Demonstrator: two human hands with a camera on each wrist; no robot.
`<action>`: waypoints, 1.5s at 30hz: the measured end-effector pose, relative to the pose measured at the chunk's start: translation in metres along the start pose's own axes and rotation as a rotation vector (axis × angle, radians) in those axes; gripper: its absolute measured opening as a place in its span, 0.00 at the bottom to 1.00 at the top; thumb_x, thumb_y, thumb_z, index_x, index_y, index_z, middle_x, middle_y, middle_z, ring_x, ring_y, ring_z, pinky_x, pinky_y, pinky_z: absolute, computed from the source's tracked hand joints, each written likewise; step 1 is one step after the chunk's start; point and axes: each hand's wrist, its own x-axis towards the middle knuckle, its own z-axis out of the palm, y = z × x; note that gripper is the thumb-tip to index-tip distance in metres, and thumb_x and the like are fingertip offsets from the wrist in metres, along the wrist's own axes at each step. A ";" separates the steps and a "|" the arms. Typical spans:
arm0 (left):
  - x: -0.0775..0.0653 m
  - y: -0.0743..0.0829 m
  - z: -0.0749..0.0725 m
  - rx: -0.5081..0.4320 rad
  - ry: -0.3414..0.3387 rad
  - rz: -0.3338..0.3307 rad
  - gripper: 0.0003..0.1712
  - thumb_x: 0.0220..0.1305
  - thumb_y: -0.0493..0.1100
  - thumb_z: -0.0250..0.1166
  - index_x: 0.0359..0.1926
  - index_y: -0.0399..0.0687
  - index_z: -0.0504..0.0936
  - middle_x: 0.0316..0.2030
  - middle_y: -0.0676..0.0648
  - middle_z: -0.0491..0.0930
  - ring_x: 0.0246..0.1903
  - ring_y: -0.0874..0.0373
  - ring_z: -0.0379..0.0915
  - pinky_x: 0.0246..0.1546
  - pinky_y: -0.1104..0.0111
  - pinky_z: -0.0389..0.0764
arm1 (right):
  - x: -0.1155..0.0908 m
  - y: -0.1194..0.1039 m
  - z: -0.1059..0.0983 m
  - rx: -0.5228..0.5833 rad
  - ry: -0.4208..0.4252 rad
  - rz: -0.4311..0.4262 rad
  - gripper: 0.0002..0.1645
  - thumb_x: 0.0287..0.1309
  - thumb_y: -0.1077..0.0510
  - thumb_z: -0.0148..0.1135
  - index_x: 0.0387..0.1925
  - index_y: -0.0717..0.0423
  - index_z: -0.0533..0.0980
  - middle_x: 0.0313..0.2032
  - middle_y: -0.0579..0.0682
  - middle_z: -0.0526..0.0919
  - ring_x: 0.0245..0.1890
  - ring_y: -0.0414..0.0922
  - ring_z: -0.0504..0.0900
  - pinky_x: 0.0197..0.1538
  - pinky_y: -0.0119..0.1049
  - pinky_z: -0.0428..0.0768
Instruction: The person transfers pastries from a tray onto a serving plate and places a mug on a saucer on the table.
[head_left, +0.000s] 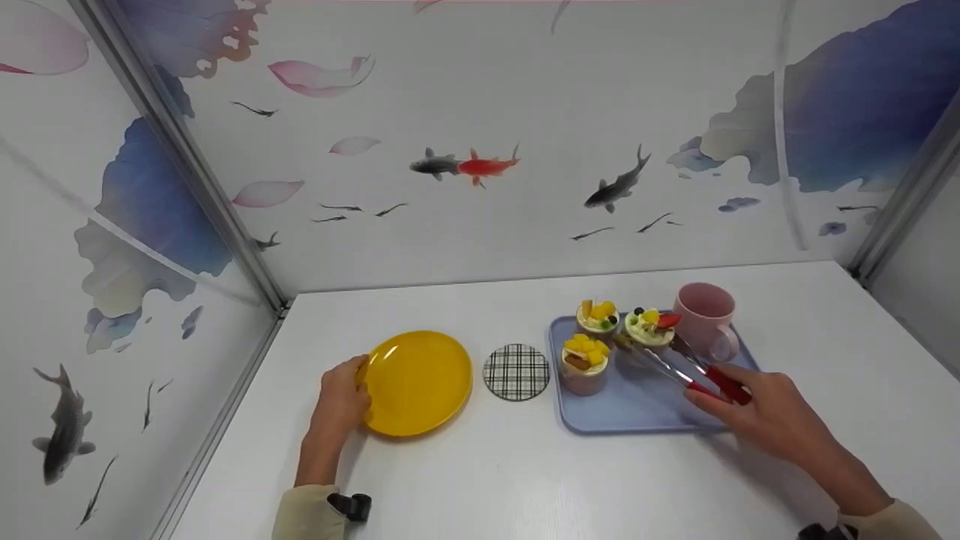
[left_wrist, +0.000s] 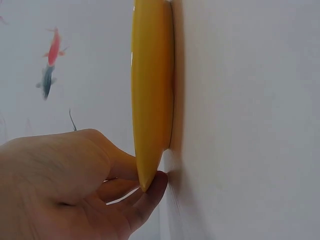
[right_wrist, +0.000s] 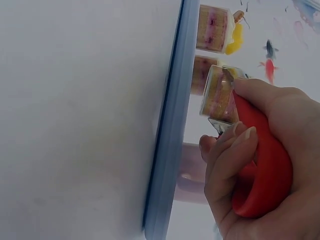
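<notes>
My left hand [head_left: 343,394] pinches the left rim of a round yellow plate [head_left: 417,382]. In the left wrist view, the thumb lies on one side of the plate's rim [left_wrist: 150,100] and fingers on the other. My right hand [head_left: 776,412] grips red-handled tongs [head_left: 701,379] with metal tips. Between those tips is a dessert cup [head_left: 649,330] topped with cream, strawberry and yellow fruit. The right wrist view shows this cup [right_wrist: 219,95] slightly tilted, its base just above the blue tray's edge [right_wrist: 172,120]. Two more dessert cups, a front one [head_left: 585,367] and a rear one [head_left: 598,319], stand beside it.
A pink mug [head_left: 705,319] stands at the back right of the blue tray [head_left: 637,416], close to the held cup. A round checked coaster [head_left: 517,372] lies between plate and tray. Printed walls border the white table [head_left: 480,480] at the back and sides.
</notes>
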 end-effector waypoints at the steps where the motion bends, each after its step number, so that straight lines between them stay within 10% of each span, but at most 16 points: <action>1: 0.000 0.000 0.000 0.001 0.000 0.001 0.36 0.71 0.21 0.59 0.78 0.31 0.68 0.74 0.29 0.73 0.74 0.34 0.71 0.79 0.41 0.68 | 0.000 0.000 0.000 -0.001 0.004 -0.002 0.37 0.63 0.28 0.72 0.49 0.58 0.85 0.33 0.47 0.84 0.36 0.46 0.76 0.26 0.30 0.75; 45: 0.000 -0.001 -0.001 0.014 0.011 0.023 0.33 0.72 0.23 0.58 0.77 0.29 0.69 0.73 0.29 0.74 0.73 0.35 0.72 0.79 0.42 0.69 | -0.009 -0.035 -0.014 0.051 0.106 -0.056 0.35 0.63 0.32 0.74 0.53 0.57 0.86 0.39 0.51 0.89 0.40 0.48 0.81 0.30 0.27 0.81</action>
